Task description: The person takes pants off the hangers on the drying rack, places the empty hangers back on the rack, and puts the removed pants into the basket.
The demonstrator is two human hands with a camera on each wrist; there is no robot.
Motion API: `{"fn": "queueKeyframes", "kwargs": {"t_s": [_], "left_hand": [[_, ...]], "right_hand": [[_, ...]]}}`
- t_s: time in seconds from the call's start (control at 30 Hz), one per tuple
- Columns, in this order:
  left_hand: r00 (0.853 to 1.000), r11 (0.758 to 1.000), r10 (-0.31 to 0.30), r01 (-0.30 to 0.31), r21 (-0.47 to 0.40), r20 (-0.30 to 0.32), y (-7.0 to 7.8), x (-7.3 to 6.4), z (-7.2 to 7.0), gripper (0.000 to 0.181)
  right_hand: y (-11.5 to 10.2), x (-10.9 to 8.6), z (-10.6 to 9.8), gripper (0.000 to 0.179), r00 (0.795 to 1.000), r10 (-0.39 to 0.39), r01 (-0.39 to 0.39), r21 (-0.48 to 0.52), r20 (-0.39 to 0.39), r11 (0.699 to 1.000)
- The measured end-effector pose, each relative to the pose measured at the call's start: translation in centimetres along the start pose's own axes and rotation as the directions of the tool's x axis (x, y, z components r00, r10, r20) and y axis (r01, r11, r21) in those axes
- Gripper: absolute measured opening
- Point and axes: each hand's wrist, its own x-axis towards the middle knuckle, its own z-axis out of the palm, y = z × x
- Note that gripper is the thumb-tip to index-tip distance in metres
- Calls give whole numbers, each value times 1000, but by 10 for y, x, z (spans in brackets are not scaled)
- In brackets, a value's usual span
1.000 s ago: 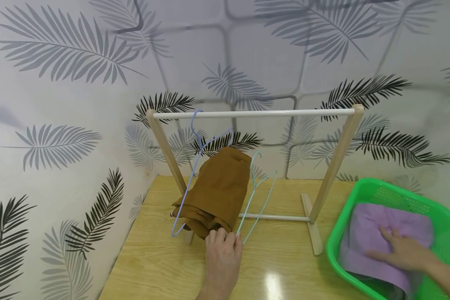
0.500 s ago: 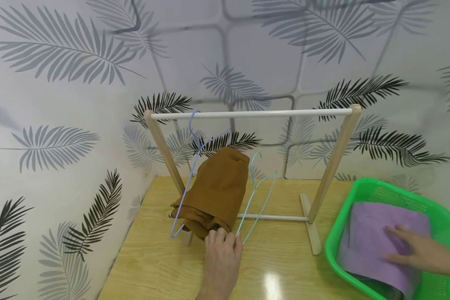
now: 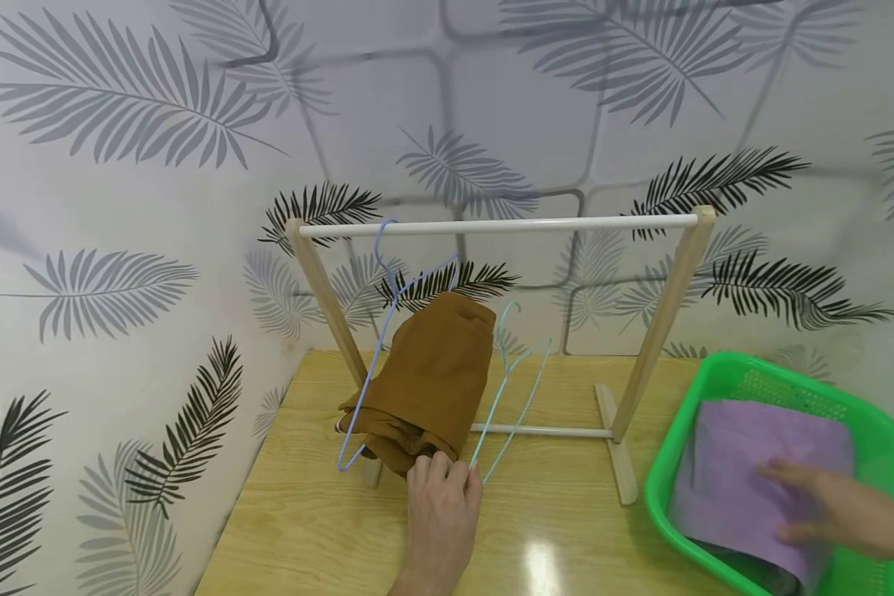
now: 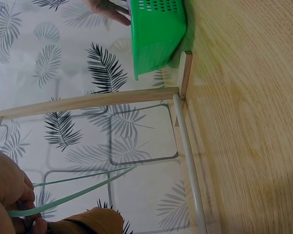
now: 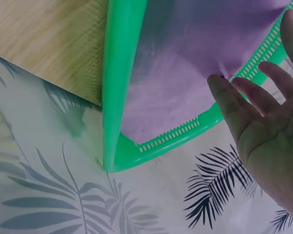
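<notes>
My left hand (image 3: 441, 513) grips a mint-green clothes hanger (image 3: 501, 389) by its lower end, fingers against the bottom of a folded brown garment (image 3: 443, 356). In the left wrist view the hanger (image 4: 88, 190) runs out from between the curled fingers, with brown cloth beside them. A periwinkle-blue hanger (image 3: 375, 356) hooks over the rack's white top bar, and the brown garment hangs on it. My right hand (image 3: 853, 505), fingers spread and holding nothing, hovers over a folded purple garment (image 3: 745, 463) in a green basket (image 3: 659, 488). The right wrist view shows those fingertips (image 5: 216, 83) close over the purple cloth.
A wooden rack (image 3: 659, 331) with a white top bar (image 3: 566, 224) and a lower bar (image 3: 551, 431) stands on the wood-grain table (image 3: 313, 530). Behind it rises a leaf-patterned wall (image 3: 492, 99). The basket is right of the rack's foot (image 3: 617, 447).
My right hand has lifted off the purple garment and drawn back to the right. The left hand keeps its grip on the mint hanger; the view has shifted slightly.
</notes>
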Motion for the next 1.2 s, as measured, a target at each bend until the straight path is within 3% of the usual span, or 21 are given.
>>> {"fn": "queueKeyframes", "kwargs": {"t_s": [0.1, 0.2, 0.5, 0.77, 1.03, 1.2], "left_hand": [[1000, 1000, 0, 0, -2, 4, -1, 0, 0, 36], [1000, 1000, 1, 0, -4, 7, 0, 0, 0, 37], [1000, 1000, 0, 0, -13, 1, 2, 0, 0, 37], [1000, 1000, 5, -5, -15, -5, 2, -1, 0, 36], [1000, 1000, -2, 2, -29, -10, 2, -1, 1, 36], [1000, 999, -7, 7, -33, -12, 3, -2, 1, 35]], "right_hand": [[0, 2, 0, 76, 996, 10, -13, 31, 91, 999], [-2, 3, 0, 73, 991, 20, -27, 51, 134, 998], [-5, 7, 13, 70, 997, -29, 31, -18, 73, 999], [-5, 9, 33, 65, 990, -139, 138, -65, -2, 988], [-10, 16, 49, 67, 985, -170, 167, -117, -20, 979], [-19, 21, 51, 69, 993, -121, 122, -93, 17, 988]]}}
